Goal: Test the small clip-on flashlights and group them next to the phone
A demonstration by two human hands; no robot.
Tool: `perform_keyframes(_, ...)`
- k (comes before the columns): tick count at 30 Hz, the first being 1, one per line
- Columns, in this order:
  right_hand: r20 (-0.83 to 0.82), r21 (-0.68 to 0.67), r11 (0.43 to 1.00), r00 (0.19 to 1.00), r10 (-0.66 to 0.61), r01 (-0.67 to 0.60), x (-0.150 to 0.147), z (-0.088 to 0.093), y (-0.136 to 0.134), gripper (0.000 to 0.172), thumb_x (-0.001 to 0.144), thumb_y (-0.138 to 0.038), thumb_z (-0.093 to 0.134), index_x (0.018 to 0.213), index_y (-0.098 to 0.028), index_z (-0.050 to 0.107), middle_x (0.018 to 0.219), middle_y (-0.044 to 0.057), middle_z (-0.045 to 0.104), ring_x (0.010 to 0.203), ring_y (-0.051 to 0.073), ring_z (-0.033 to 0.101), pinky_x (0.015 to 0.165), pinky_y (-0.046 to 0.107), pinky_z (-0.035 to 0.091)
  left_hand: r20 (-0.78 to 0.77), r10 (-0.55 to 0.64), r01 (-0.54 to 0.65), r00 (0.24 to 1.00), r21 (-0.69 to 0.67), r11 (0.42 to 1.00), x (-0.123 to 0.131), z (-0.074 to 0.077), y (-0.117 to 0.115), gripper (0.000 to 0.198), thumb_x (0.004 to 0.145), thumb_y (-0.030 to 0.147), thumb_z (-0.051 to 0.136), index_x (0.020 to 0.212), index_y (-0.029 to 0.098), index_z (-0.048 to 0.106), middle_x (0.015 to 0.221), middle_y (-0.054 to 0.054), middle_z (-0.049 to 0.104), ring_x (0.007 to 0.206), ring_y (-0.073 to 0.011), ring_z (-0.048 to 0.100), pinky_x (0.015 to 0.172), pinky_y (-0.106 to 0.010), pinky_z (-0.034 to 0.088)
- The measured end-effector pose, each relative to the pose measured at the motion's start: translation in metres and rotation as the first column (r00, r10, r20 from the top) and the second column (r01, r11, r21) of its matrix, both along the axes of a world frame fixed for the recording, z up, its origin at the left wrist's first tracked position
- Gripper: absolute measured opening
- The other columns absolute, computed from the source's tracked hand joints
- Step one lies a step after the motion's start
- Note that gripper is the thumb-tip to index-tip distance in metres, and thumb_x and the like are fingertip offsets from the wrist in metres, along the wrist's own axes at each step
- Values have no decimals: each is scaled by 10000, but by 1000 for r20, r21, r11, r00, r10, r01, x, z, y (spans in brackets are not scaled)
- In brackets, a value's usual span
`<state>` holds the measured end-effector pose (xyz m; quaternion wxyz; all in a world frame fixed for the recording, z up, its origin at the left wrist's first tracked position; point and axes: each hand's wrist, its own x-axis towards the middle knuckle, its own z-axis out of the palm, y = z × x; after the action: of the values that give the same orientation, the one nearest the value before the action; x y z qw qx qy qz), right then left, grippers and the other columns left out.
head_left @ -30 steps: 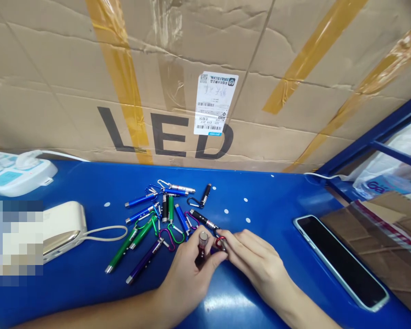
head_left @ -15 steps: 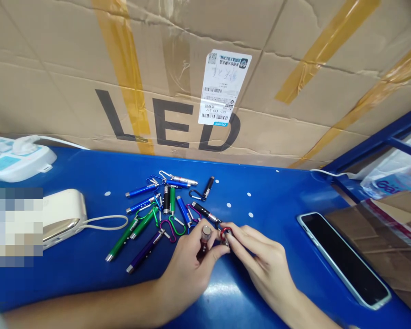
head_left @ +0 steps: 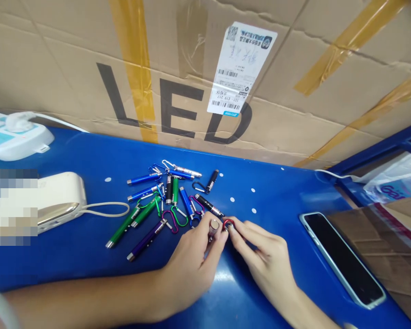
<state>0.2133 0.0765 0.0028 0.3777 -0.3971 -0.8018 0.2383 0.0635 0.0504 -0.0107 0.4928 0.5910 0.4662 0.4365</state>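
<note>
My left hand (head_left: pixel 192 260) grips a dark red mini flashlight (head_left: pixel 213 230) upright between thumb and fingers, its silver end on top. My right hand (head_left: pixel 263 251) pinches a small red carabiner (head_left: pixel 228 223) close beside that flashlight, with fingertips hiding part of its ring. Just beyond both hands lies a loose pile of pen-sized flashlights and carabiners. It includes a green flashlight (head_left: pixel 123 227), a navy one (head_left: pixel 146 240), a blue one (head_left: pixel 144 178) and a black one (head_left: pixel 208 205). The black one's tip nearly reaches the red carabiner.
The blue table (head_left: pixel 89 260) holds a cream power bank (head_left: pixel 61 201) with a cord loop, a power strip (head_left: pixel 17 137) and a smartphone (head_left: pixel 342 258) at right. A taped cardboard box (head_left: pixel 178 109) printed LED stands behind. Plastic and cardboard packaging sit at right.
The flashlight in my left hand has tilted more upright and moved closer to the red carabiner. The whole view has shifted, so the table and pile sit higher in the picture.
</note>
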Motion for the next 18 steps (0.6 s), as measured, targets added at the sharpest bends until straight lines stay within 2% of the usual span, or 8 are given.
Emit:
perform_keyframes(3, -25, -58, 998, 1000, -5, 3, -1, 0, 0, 202, 863, -136, 544, 941, -140, 730, 576, -11, 548, 464, 78, 457, 432, 187, 429, -22, -5, 4, 1000, -18, 1000, 0, -1, 1, 163, 929, 243, 346, 768, 222, 361, 677, 51, 470, 604, -105, 444, 591, -239, 332)
perform_keyframes(7, -32, -97, 995, 999, -16, 13, -2, -1, -1, 229, 871, -173, 538, 1019, -161, 713, 618, 1, 597, 478, 86, 491, 426, 191, 448, -22, -14, 14, 1000, -11, 1000, -1, 0, 1, 160, 907, 210, 373, 747, 217, 370, 661, 46, 492, 597, -107, 462, 582, -237, 330)
perform_keyframes(12, -8, -165, 986, 1000, -25, 24, -2, -1, 2, 256, 895, -211, 507, 1066, -182, 697, 727, 27, 662, 614, 121, 601, 561, 213, 527, -27, -21, 20, 999, -33, 999, -1, 1, 0, 192, 872, 207, 434, 704, 217, 341, 617, 60, 457, 544, -100, 427, 533, -238, 289)
perform_keyframes(15, 49, -122, 990, 997, -61, 67, 2, -2, 9, 280, 910, -245, 485, 1095, -166, 681, 765, 43, 676, 685, 140, 632, 645, 231, 545, 3, -9, 10, 1000, -51, 999, -1, 0, 1, 200, 853, 218, 476, 704, 220, 342, 659, 50, 496, 581, -106, 449, 553, -243, 313)
perform_keyframes(18, 160, -14, 997, 984, -77, 80, 9, -4, 18, 327, 924, -269, 457, 1138, -120, 653, 704, 43, 651, 617, 130, 610, 629, 228, 541, 79, 22, -17, 997, -63, 998, 0, 1, 2, 240, 826, 211, 513, 673, 217, 328, 738, 21, 550, 670, -120, 502, 609, -250, 364)
